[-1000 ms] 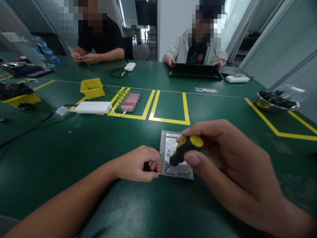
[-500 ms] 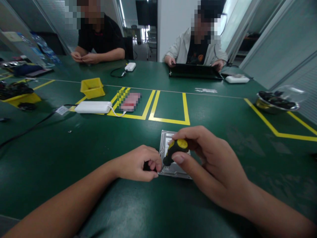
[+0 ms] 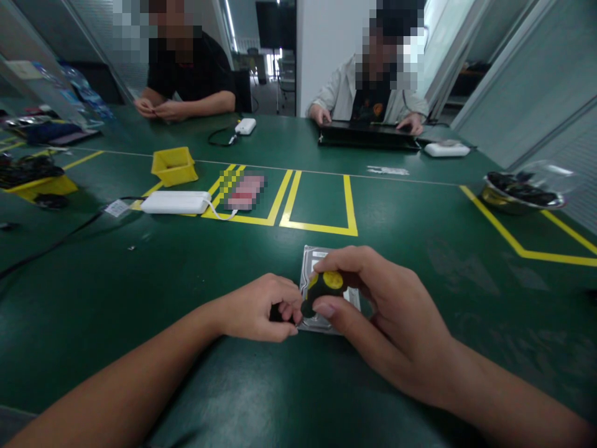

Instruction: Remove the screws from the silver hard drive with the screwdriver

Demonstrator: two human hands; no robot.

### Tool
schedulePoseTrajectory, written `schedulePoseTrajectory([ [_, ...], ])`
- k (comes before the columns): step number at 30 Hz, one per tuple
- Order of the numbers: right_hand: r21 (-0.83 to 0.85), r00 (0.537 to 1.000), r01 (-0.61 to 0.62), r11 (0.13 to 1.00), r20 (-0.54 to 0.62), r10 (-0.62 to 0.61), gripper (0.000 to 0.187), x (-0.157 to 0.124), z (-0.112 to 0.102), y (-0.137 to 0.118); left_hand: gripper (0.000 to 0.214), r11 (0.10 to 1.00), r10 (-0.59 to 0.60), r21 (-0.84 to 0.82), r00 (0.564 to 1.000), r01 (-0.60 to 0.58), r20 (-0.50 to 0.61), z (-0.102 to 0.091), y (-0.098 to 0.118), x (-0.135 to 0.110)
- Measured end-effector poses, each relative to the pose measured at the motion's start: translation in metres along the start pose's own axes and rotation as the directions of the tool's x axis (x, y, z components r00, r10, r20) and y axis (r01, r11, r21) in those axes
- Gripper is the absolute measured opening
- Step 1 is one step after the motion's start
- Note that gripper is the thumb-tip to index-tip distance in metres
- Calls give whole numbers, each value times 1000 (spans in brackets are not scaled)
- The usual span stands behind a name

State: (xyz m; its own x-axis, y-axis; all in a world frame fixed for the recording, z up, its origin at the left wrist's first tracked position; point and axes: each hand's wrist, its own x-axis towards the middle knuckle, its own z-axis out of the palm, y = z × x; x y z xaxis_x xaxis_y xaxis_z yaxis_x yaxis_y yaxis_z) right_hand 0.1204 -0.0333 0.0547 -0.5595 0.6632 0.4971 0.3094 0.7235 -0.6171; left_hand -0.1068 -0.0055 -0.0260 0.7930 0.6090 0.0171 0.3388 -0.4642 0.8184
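A silver hard drive (image 3: 306, 264) lies flat on the green table in front of me, partly covered by my right hand. My right hand (image 3: 387, 311) is closed around the stubby black and yellow handle of a screwdriver (image 3: 321, 289). The handle leans over the drive's lower left part, and its tip is hidden. At the drive's lower left edge, the curled fingers and thumb of my left hand (image 3: 265, 308) press against the corner. A dark gap shows inside that hand.
Beyond the drive lie yellow tape outlines, a pink phone (image 3: 246, 191) on a cable, a white power bank (image 3: 176, 202) and a yellow bin (image 3: 175, 167). A metal bowl (image 3: 522, 194) stands right. Across the table sit two people, one with a dark laptop-like panel (image 3: 368, 135).
My right hand and the screwdriver handle have shifted slightly left and down, and the handle has tilted. My left hand and the drive stay in place.
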Motion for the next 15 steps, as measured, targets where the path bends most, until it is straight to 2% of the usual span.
schedulePoseTrajectory([
  [7, -6, 1000, 20, 1000, -11, -20, 16, 2, -1, -2, 22, 999, 35, 7, 999, -36, 17, -2, 0, 1],
  [15, -7, 999, 46, 999, -30, -46, 22, 3, 1, -2, 15, 999, 44, 32, 999, -43, -9, -2, 1, -1],
])
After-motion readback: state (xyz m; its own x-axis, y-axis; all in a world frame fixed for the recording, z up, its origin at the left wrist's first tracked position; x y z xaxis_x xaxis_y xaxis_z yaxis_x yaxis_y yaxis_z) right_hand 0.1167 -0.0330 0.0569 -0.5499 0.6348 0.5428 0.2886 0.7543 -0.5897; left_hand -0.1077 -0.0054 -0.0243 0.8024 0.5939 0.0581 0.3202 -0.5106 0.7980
